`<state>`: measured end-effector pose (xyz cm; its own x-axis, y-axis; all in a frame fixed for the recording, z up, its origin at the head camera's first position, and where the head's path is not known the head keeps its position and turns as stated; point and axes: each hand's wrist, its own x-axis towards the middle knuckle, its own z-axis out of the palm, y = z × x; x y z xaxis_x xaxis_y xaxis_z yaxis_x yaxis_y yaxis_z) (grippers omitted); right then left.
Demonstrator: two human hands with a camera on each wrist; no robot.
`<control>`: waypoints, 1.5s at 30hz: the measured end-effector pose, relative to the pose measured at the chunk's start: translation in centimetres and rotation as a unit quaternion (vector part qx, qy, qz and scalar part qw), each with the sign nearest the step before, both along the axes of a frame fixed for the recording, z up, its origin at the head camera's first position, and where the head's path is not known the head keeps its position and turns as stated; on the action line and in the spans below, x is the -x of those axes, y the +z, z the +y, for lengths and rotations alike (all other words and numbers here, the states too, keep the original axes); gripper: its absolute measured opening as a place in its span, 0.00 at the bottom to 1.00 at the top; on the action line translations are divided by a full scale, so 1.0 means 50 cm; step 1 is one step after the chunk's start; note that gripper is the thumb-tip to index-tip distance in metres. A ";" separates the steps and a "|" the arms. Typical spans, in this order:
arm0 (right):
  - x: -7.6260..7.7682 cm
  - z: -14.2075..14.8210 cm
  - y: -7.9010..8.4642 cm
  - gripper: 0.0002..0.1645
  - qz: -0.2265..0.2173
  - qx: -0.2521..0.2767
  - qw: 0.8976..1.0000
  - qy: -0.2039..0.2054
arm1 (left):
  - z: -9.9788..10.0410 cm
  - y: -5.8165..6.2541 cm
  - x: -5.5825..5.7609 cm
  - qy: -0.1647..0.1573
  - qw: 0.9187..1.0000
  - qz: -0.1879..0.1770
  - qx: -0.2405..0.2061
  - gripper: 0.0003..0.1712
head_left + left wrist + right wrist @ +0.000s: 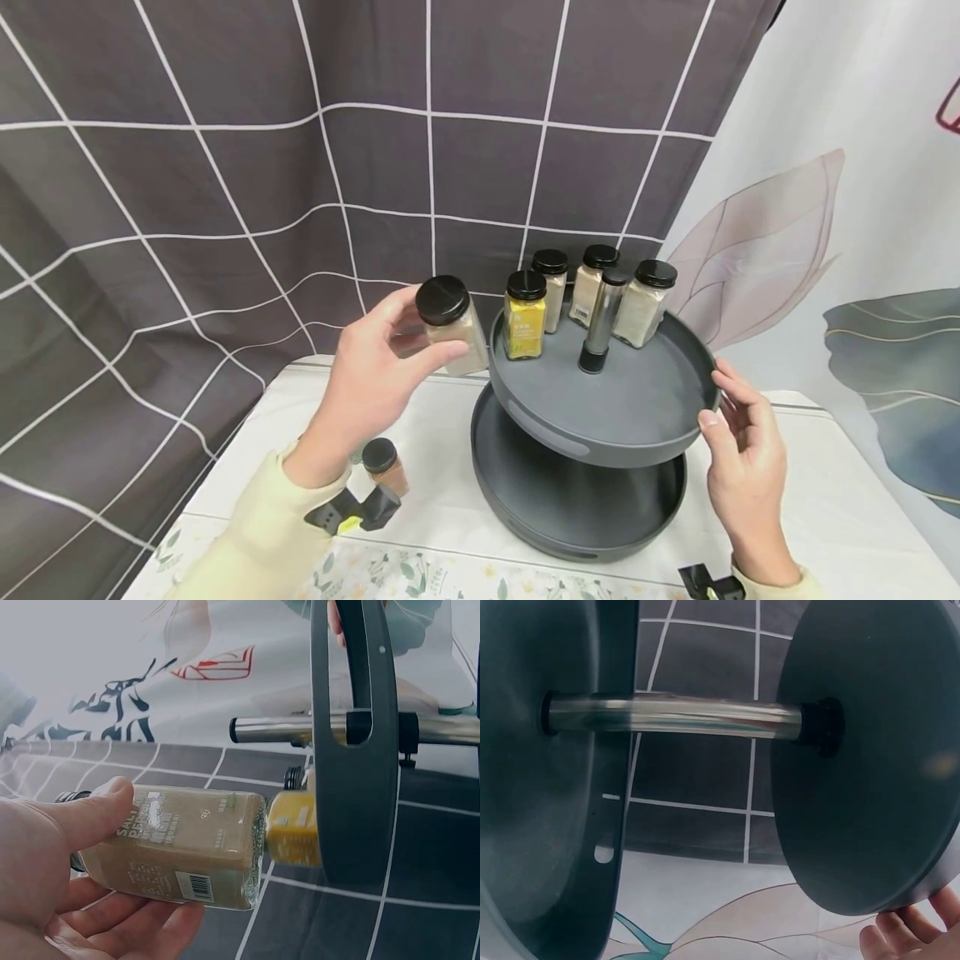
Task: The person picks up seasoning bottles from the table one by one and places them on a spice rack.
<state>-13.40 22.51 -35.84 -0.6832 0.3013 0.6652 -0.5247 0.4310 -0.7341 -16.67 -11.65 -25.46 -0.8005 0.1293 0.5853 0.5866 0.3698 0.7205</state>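
Observation:
My left hand (375, 358) grips a glass spice jar (467, 337) with a black lid and beige powder inside, just left of the upper tray's rim. In the left wrist view, pale lettering and a barcode show on this spice jar (187, 851). The upper tray (637, 408) belongs to a dark grey two-tier rack. At its right side my right hand (750, 458) holds the rim between thumb and fingers. On the upper tray stand a yellow-labelled jar (524, 325) and several black-lidded jars of pale contents, around a metal post (602, 321).
The lower tray (495, 500) of the rack stands on a white table cover (442, 417). A small black-lidded jar (390, 471) is on the table at the left, near my left wrist. Behind hangs a dark grey curtain (375, 158) with white grid lines.

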 end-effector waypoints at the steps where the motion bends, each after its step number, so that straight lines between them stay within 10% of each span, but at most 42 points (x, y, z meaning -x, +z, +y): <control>1: 0.000 0.000 0.000 0.23 0.001 -0.001 1.000 -0.002 | 0.005 0.000 0.001 -0.005 1.000 -0.001 -0.003 0.29; 18: 0.003 0.005 -0.004 0.22 0.005 -0.004 1.000 -0.007 | 0.095 0.037 -0.008 -0.064 0.996 -0.054 -0.028 0.26; 27: 0.002 0.002 -0.004 0.22 0.008 0.002 1.000 -0.003 | 0.117 -0.020 0.041 -0.079 0.995 -0.054 -0.018 0.27; 45: 0.000 0.005 0.000 0.20 0.012 0.005 1.000 0.004 | 0.137 -0.053 0.049 -0.034 0.998 -0.033 0.047 0.29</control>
<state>-13.38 22.76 -35.84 -0.6692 0.3027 0.6787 -0.5456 0.4199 -0.7252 -19.12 -4.79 -28.11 -0.8238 0.2370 0.5149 0.5658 0.3977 0.7223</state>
